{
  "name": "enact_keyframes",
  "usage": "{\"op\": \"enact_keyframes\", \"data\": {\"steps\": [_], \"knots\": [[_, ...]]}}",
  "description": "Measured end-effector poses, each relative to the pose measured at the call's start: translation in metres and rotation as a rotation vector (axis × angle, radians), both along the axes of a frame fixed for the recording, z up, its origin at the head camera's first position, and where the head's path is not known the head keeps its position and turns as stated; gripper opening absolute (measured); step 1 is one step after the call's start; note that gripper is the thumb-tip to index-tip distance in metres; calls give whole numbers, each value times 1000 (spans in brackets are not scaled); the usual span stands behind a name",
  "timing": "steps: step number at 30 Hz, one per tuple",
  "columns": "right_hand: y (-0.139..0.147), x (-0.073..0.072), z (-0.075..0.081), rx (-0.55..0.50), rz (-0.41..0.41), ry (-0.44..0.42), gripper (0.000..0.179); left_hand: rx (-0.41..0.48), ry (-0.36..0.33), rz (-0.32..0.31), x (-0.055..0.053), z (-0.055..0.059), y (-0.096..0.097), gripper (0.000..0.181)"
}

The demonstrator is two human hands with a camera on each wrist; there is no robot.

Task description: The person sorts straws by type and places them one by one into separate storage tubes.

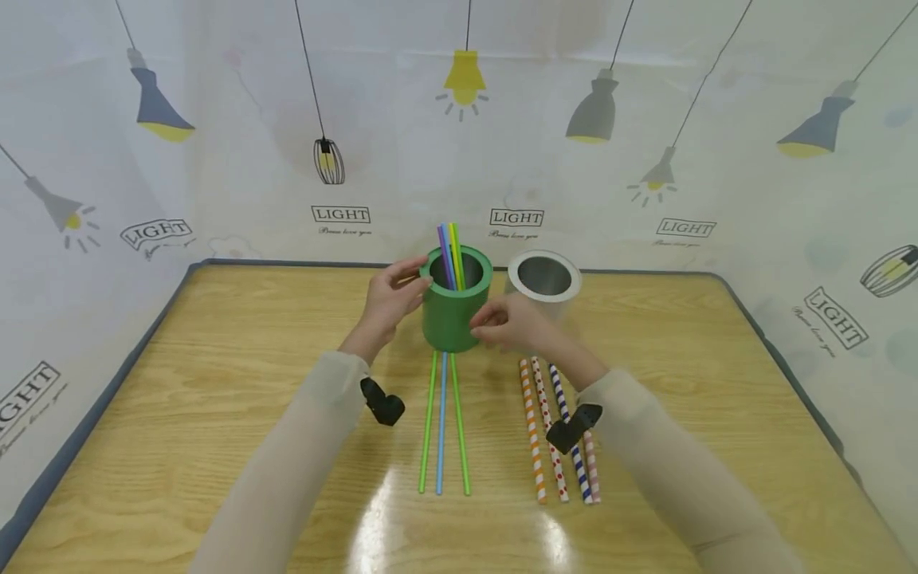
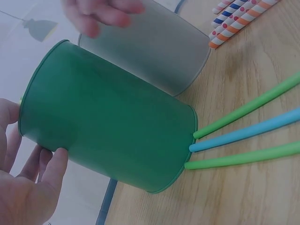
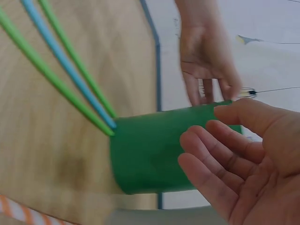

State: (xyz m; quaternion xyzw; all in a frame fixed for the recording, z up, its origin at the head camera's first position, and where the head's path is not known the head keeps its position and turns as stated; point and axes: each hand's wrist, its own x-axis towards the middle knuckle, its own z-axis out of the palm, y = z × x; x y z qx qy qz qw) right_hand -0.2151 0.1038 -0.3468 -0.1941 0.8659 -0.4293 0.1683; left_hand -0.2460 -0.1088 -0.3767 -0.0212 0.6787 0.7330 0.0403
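A green can [image 1: 456,315] stands upright near the back of the table. Purple, blue and yellow-green straws [image 1: 453,251] poke out of its mouth. My left hand [image 1: 390,299] holds it by the upper left side, fingers and thumb at the rim. Close to the can's right side, my right hand [image 1: 516,323] hovers with loosely bent fingers and a bare palm [image 3: 253,183]. Two green straws [image 1: 428,422] and a blue straw [image 1: 441,422] lie in front, their far ends at the can's base.
Right of the green can stands a white-grey can [image 1: 562,305], partly hidden by my right hand. Several patterned paper straws [image 1: 534,446], striped and dotted, lie below my right forearm. A printed cloth backdrop [image 1: 402,104] rises behind the table's dark edge.
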Motion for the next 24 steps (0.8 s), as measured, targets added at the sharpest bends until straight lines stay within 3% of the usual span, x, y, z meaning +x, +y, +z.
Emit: {"op": "enact_keyframes", "data": {"steps": [3, 6, 10, 18, 24], "knots": [[-5, 5, -19, 5, 1, -66, 17, -3, -4, 2, 0, 0, -1, 41], [-11, 10, -36, 56, 1, -61, 15, -5, -4, 4, 0, -1, -1, 40], [-17, 15, -55, 127, 2, 2, 16, -5, -2, 1, -1, -1, 0, 40], [-25, 19, -76, 93, -50, 86, 12, -8, -2, 0, -1, 0, 0, 40], [-30, 22, -85, 13, -137, -42, 11, -16, 0, -4, 0, 0, -1, 40]]}}
